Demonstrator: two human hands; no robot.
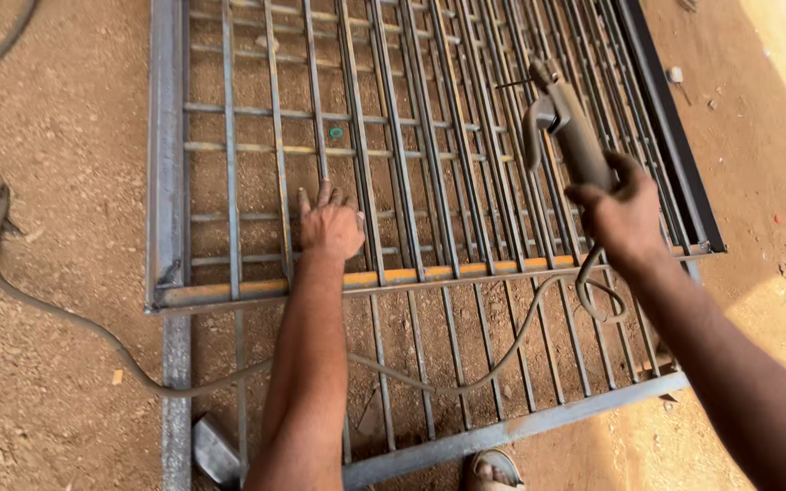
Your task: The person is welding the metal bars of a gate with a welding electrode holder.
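A large metal grille frame (167,182) of grey bars lies flat on the dirt ground, stacked over a second grille (502,429) nearer to me. My left hand (330,224) rests palm down on the upper grille's bars, fingers spread, just above its orange-tinted bottom rail (429,271). My right hand (623,215) grips the handle of a welding electrode holder (568,123), held above the right part of the grille. A short rod (513,84) sticks out of its jaws to the left. The holder's cable (493,368) loops down from my right hand and runs left across the lower grille.
Reddish dirt ground surrounds the grilles. The cable (11,291) snakes off to the left edge. A metal tool head (216,450) lies by the lower grille's left post. A sandalled foot (493,471) shows at the bottom edge. A small green ring (336,133) lies under the bars.
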